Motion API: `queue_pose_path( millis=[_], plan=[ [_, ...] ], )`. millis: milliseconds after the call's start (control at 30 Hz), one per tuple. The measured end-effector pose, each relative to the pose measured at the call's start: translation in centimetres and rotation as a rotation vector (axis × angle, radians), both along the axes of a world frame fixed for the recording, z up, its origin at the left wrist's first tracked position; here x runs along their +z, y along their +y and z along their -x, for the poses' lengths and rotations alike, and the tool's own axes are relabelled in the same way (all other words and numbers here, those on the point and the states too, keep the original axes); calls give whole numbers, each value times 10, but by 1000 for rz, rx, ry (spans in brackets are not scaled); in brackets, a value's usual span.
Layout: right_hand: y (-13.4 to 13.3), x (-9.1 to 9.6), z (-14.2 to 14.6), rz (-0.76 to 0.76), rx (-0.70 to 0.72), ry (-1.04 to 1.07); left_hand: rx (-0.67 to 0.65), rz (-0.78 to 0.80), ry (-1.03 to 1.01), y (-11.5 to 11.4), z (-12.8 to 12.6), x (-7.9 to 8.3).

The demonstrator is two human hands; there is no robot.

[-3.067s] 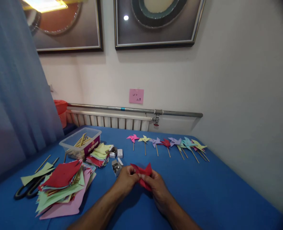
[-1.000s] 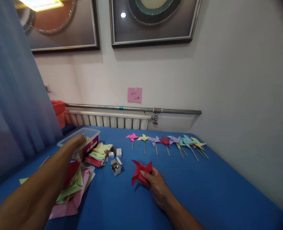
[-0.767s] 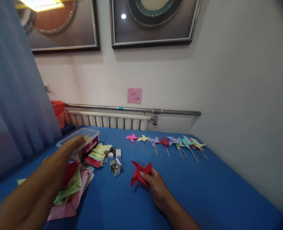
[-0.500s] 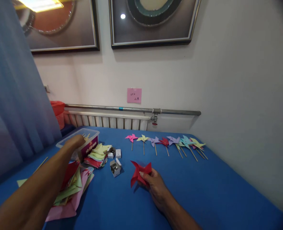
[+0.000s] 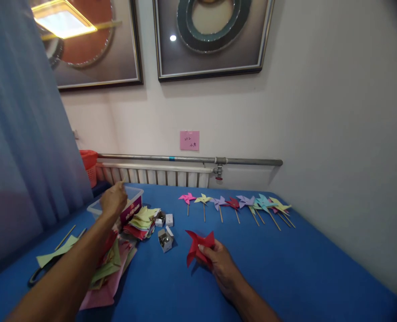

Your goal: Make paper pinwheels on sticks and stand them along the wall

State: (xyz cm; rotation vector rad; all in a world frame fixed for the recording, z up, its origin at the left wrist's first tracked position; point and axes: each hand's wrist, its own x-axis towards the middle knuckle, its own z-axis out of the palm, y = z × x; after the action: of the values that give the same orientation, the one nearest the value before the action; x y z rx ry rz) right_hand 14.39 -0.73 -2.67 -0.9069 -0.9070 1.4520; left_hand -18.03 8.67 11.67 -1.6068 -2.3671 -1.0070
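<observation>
1. Red paper pinwheel [image 5: 194, 250]: over blue table [image 5: 285, 277], pinched between thumb and fingers of right hand [image 5: 222, 263].
2. Left hand [image 5: 114, 199]: at clear tub [image 5: 135, 208], apparently closed on thin stick [image 5: 123, 180]; fingertips poorly seen.
3. Open box [image 5: 165, 241]: left of pinwheel, 2 small boxes [image 5: 169, 220] just behind.

The right hand [image 5: 221, 264] pinches a red paper pinwheel [image 5: 195, 247] over the blue desk [image 5: 164, 290]; the left hand [image 5: 113, 200] holds a thin wooden stick [image 5: 123, 179] above the clear plastic tub [image 5: 135, 206]; near it sit a paper stack [image 5: 144, 218] and a small open box [image 5: 168, 247], and coloured pinwheels on sticks [image 5: 264, 201] line the far side
</observation>
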Motion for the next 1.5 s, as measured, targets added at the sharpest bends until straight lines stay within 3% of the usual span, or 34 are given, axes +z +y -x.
queue_pose_path(
  millis=[33,100,167,233,333,433,533,733,933,1033,1200,1500],
  plan=[
    [0,0,0,16,-10,2,-50,-24,-12,-3,-11,-2],
    [0,2,0,57,-29,12,-322,-120,-237,-10,-38,-15],
    [-2,4,0,77,-31,20,-443,-151,-557,-19,-65,-38],
    [-4,6,-1,74,-25,32,-488,-169,-749,-31,-91,-65],
    [-6,8,-1,62,-23,50,-513,-50,-680,-48,-117,-99],
    [-7,10,-1,96,-46,61,-586,119,-529,-57,-131,-114],
    [-7,13,0,135,-68,77,-591,182,-411,-61,-136,-112],
    [-6,17,2,147,-74,81,-578,81,-256,-72,-140,-98],
    [-6,19,0,137,-119,90,-759,372,-142,-84,-148,-102],
    [-4,19,-1,126,-133,86,-751,446,-58,-86,-147,-101],
    [-5,18,1,114,-110,69,-610,440,32,-76,-139,-100],
    [-5,17,1,114,-102,64,-592,316,71,-57,-129,-115]
  ],
)
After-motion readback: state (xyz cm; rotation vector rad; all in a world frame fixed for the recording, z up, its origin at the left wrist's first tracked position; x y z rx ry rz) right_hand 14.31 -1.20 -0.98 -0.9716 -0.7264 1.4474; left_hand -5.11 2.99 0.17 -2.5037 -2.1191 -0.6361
